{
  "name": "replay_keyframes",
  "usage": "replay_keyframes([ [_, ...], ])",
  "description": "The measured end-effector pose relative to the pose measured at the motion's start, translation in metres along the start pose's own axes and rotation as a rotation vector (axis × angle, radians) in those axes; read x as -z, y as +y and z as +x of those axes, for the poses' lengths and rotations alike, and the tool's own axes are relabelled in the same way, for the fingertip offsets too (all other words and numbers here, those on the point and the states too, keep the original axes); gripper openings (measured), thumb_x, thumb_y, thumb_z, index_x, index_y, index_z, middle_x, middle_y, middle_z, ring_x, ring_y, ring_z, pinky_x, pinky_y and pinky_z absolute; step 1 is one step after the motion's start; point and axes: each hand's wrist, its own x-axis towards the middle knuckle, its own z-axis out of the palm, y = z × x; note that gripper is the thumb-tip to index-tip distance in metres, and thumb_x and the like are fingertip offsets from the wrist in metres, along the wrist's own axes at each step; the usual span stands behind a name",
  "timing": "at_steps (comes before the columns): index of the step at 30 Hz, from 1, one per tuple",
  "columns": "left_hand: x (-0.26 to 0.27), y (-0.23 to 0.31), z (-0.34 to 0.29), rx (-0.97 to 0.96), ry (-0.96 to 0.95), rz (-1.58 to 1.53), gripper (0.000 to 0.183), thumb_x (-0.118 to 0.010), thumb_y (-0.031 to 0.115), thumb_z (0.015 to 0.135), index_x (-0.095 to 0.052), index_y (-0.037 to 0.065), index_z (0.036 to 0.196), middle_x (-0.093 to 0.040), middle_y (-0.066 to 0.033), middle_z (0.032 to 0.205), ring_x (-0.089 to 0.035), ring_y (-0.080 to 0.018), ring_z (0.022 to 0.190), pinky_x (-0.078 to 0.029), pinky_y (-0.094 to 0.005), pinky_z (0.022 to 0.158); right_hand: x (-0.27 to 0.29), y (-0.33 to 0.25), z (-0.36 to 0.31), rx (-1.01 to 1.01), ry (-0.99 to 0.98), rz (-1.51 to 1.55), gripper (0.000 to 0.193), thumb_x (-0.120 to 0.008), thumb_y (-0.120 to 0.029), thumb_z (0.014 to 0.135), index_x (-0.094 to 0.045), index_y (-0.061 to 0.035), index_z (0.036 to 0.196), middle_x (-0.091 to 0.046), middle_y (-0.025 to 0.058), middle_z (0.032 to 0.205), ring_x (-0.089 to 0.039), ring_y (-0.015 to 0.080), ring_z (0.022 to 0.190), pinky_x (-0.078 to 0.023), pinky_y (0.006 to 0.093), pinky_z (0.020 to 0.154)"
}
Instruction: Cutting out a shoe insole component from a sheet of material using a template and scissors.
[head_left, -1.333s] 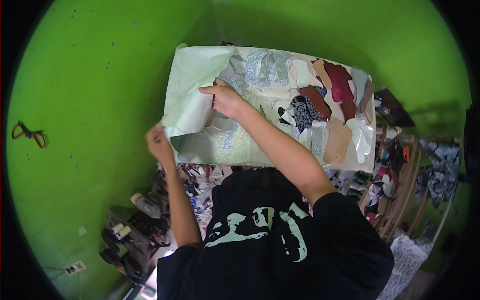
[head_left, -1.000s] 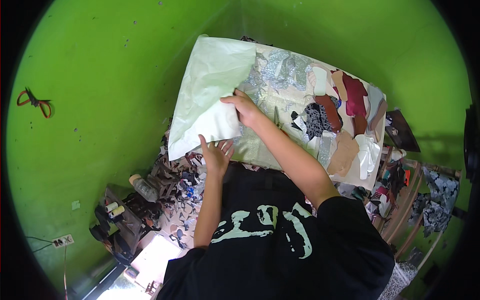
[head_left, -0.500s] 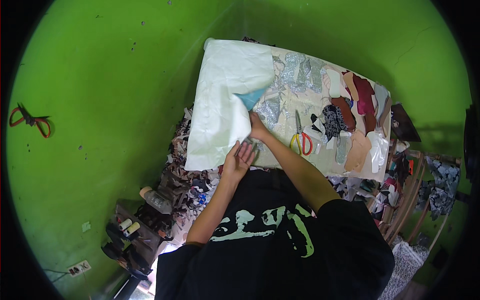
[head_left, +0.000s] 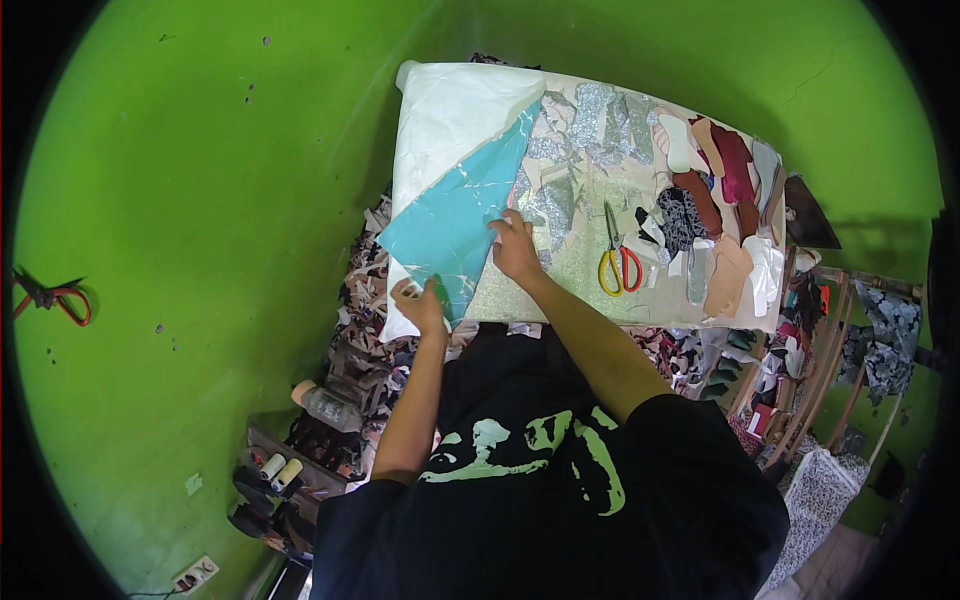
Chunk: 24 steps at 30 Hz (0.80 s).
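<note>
A large flexible sheet (head_left: 455, 205) lies over the left part of the work table, its white backing up. A broad flap is folded over, showing a teal face with pale vein-like lines. My left hand (head_left: 421, 307) grips the flap's near edge, fingers curled and thumb up. At the flap's right edge, my right hand (head_left: 516, 248) holds the sheet between bent fingers and thumb; the fingertips are partly hidden. To the right of that hand lie scissors (head_left: 614, 241) with one yellow and one red handle, blades pointing away from me.
Silvery glitter scraps (head_left: 595, 120) and cut pieces in brown, maroon and beige (head_left: 729, 275) cover the table's right side. Heaped offcuts (head_left: 365, 290) lie below the table, beside a clear bottle (head_left: 332, 408). Red-handled scissors (head_left: 62, 298) hang on the green wall.
The sheet's flap has been folded over much farther, exposing a wide teal area. My left hand has moved left and closed on its edge; my right hand stays near the right edge.
</note>
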Motion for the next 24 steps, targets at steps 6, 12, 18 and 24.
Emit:
replay_keyframes([
  [6,0.001,0.002,0.032,0.252,-0.158,-0.237,0.068,-0.081,0.012,0.076,-0.04,0.009,0.13,-0.051,-0.0083,0.107,-0.053,-0.0186,0.089,-0.045,-0.0354,0.076,-0.012,0.006,0.015,-0.301,0.29,0.265,0.043,-0.064,0.006,0.067,-0.053,-0.007,0.106,-0.052,0.0186,0.115,-0.055,0.0338,0.101,-0.049,0.0374,0.083],
  [12,0.001,0.033,0.043,0.469,-0.322,-0.292,0.041,-0.078,0.027,0.083,-0.057,0.01,0.114,-0.059,0.0016,0.088,-0.051,-0.0082,0.072,-0.032,-0.0257,0.059,0.01,0.045,0.009,-0.787,0.18,0.79,0.038,-0.064,0.003,0.071,-0.053,-0.006,0.106,-0.063,0.011,0.093,-0.06,0.0228,0.074,-0.051,0.0341,0.069],
  [18,-0.007,0.006,0.054,0.316,-0.237,-0.322,0.013,-0.073,0.018,0.088,-0.065,0.008,0.091,-0.054,0.0063,0.069,-0.043,-0.0054,0.058,-0.031,-0.0218,0.055,0.089,0.063,-0.034,-0.944,0.028,1.261,0.036,-0.059,0.003,0.083,-0.053,-0.0048,0.118,-0.061,0.0059,0.098,-0.058,0.015,0.078,-0.048,0.0285,0.068],
  [24,-0.044,0.049,-0.016,-0.023,-0.686,-0.198,0.009,-0.072,0.007,0.085,-0.066,0.001,0.088,-0.067,-0.0047,0.095,-0.058,-0.0112,0.083,-0.044,-0.0259,0.075,0.095,0.151,-0.104,-0.861,0.057,1.039,0.007,-0.067,-0.007,0.087,-0.065,-0.0047,0.093,-0.063,0.0014,0.084,-0.059,0.0115,0.074,-0.05,0.0267,0.068],
])
